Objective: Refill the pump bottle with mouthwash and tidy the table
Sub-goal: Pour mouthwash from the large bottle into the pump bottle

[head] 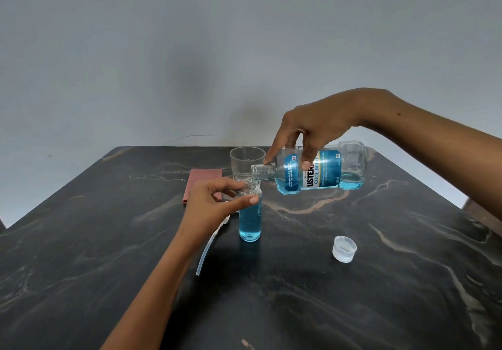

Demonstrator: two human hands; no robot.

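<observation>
My right hand (312, 129) grips the tipped mouthwash (320, 171), neck over the pump bottle (250, 219); my left hand (214, 203) pinches that bottle's neck, upright on the table (353, 295). Cap (344, 249) lies apart.

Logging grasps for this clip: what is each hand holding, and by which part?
Right hand grips the tilted mouthwash bottle around its labelled body. Left hand pinches the small pump bottle at its neck.
</observation>
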